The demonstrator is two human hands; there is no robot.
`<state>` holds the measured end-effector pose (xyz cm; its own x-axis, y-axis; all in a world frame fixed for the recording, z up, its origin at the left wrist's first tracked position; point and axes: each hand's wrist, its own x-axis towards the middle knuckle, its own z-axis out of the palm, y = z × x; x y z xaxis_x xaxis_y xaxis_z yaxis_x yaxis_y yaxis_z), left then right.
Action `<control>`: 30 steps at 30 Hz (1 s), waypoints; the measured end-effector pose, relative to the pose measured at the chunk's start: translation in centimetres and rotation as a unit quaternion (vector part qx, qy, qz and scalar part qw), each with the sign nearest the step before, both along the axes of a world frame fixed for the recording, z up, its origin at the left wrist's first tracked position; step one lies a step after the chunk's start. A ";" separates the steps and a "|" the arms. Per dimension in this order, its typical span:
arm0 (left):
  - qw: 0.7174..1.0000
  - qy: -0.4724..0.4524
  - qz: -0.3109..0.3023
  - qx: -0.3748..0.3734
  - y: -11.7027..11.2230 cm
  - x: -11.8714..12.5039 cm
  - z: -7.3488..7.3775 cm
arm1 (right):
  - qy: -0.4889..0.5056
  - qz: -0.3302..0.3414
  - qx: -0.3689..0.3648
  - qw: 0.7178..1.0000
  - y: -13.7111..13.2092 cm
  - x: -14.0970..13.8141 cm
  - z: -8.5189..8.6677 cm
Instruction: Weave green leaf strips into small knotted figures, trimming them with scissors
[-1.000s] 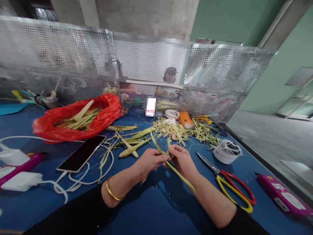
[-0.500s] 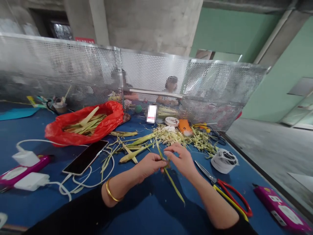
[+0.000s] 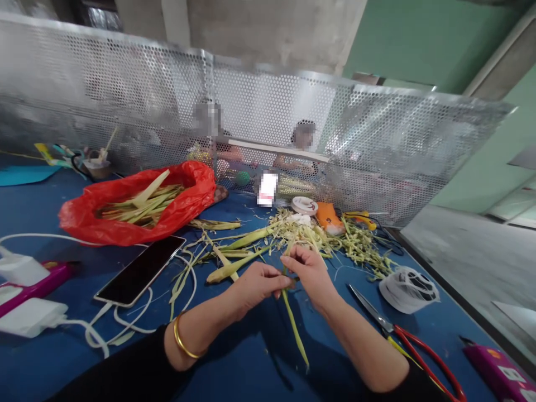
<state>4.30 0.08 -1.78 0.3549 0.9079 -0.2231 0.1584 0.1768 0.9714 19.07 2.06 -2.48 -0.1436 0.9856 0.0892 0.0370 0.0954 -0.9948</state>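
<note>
My left hand (image 3: 262, 285) pinches a narrow green plant strip (image 3: 296, 329) near its middle, and the strip's lower end hangs toward me. Close against it, my right hand (image 3: 307, 271) has thumb and fingers pressed together on the strip's upper part. The exact spot between the fingertips is partly hidden. Just beyond the hands lie long pale-green leaf pieces (image 3: 238, 265) and a heap of shredded plant bits (image 3: 310, 231). Scissors (image 3: 377, 312) with red and yellow handles rest to the right of my right forearm.
A red plastic bag (image 3: 192, 206) of dried leaves stands at left. A dark phone (image 3: 142, 271) with a white cable lies before it. A white roll (image 3: 408, 290) and a purple power strip (image 3: 498, 363) are at right. Behind runs a perforated metal screen (image 3: 268, 106), people beyond.
My right hand's fingers have closed in on the upper part of the strip, nearer my left hand. The strip's lower end has swung slightly left. The view has tilted and shifted.
</note>
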 end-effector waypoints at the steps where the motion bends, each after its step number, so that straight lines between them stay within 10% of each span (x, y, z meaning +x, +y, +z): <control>1: 1.000 -0.001 -0.004 -0.006 0.0 0.1 -0.1 | 0.008 -0.011 -0.008 1.000 -0.1 -0.1 -0.1; 30: 0.997 -0.012 -0.081 0.016 -0.5 0.7 -1.0 | 0.007 -0.106 0.000 0.994 -0.5 -0.5 -0.5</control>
